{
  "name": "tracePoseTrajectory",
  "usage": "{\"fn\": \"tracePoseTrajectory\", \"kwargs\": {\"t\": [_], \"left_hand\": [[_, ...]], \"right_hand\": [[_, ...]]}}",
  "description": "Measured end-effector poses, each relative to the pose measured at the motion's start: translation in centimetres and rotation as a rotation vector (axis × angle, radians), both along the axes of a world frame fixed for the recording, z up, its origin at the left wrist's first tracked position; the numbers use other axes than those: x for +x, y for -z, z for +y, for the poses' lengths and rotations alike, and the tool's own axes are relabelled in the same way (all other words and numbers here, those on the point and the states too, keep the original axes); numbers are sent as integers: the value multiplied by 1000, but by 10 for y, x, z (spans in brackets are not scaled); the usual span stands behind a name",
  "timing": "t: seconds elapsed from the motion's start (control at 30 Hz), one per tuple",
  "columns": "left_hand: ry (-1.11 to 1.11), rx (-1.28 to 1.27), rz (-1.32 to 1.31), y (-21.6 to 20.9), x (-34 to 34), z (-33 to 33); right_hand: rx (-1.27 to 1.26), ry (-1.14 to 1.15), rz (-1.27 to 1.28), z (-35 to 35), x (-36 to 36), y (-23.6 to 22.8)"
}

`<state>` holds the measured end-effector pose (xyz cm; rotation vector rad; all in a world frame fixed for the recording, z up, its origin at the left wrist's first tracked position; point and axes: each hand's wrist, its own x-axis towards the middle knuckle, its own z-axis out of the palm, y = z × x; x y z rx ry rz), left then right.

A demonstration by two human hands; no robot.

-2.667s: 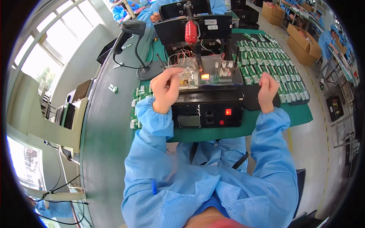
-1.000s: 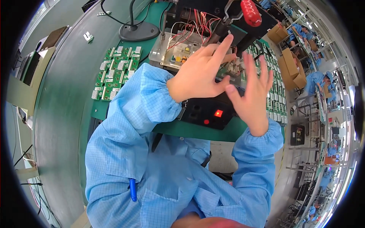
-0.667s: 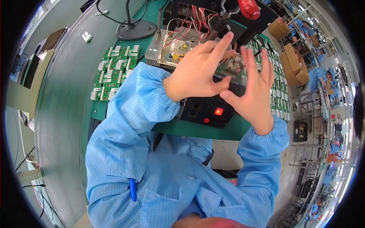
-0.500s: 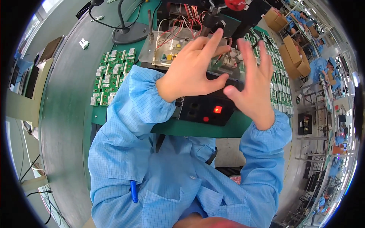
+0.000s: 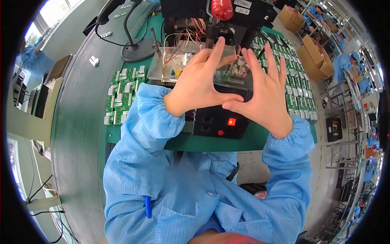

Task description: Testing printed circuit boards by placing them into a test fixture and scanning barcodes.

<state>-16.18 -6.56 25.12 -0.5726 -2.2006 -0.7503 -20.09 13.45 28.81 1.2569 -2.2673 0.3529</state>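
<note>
My left hand (image 5: 199, 83) is raised above the test fixture, its fingers stretched out and nothing in them. Facing it, my right hand (image 5: 268, 99) is open too, with fingers spread upward. The two thumb tips meet or nearly meet, framing a gap between the palms. Below and behind them stands the black fixture box (image 5: 211, 132), with a lit red switch (image 5: 231, 122) on its front. A clear plate (image 5: 158, 72) with red and white wires (image 5: 191, 34) lies on top, partly hidden by my hands. A toggle clamp's red handle (image 5: 222, 9) rises at the back.
Green circuit boards (image 5: 120, 97) lie in rows at the left, with more boards (image 5: 300, 95) at the right. A black stand with a round base (image 5: 140, 53) is at the back left. Cardboard boxes (image 5: 315, 57) and co-workers (image 5: 343, 65) are farther right.
My hands have drawn closer, the right one shifting left so the thumbs come together. The view has tilted, showing more of the clamp handle and a person at the far left.
</note>
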Motion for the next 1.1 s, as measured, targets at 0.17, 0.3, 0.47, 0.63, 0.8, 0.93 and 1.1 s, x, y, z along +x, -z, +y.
{"fn": "tracePoseTrajectory", "kwargs": {"t": [0.17, 0.3, 0.47, 0.63, 0.8, 0.93, 1.1], "left_hand": [[-2, -35, -5, -3, -1, -1], [12, -3, -49, 0, -2, -1], [5, -16, -96, -3, 0, 2], [-23, -82, -17, -1, -1, 0], [5, -11, -94, -3, 2, 2], [-6, 43, 44, 0, 4, 4], [-29, 28, 66, -1, 3, 5]], "right_hand": [[-71, -26, 21, 0, -2, -1], [-53, -46, -36, 1, 0, 1], [-73, -58, -65, 5, -3, -1], [-81, -55, -76, 4, -1, 1], [-112, -44, -116, 9, -3, 3], [-474, 27, 35, 20, -15, -21], [-476, -126, -36, 12, -38, -16]]}}
